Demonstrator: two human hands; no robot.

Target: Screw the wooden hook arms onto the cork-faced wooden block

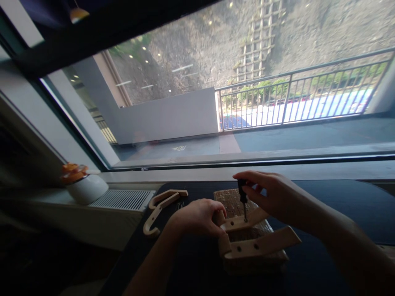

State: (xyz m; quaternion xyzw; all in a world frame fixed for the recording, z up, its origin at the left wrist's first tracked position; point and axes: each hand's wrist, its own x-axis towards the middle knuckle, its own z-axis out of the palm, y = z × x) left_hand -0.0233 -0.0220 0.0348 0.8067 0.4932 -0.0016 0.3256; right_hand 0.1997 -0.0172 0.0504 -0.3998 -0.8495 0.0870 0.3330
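Landmark: brown block (230,201), on the dark table (308,197).

Screwdriver (242,195): one, above the block. Long axis near vertical, black handle uppermost, leaning slightly left; shaft points down, tip at a hole in the farther hook (236,223).

Wooden hooks: four in total.
- Two on the block: the farther hook and the nearer hook (247,248). Long axes run roughly side by side, left to right; curled ends at the block's left side, straight arms angled away to the right. Nearer hook shows two dark holes.
- Two loose, left of the block: upper loose hook (166,193), lower loose hook (157,211). Straight ends point right and away, curled ends lie left, the lower one's curl nearest the wearer.

Small screws (180,205): between the loose hooks and the block; too dim to count.

Hands: two. Right hand (271,189) above the block, fingers pinching the screwdriver handle. Left hand (202,216) at the block's left side, thumb and fingers gripping the farther hook's curled end.

White pot (88,189): one, orange top, well left of the block.
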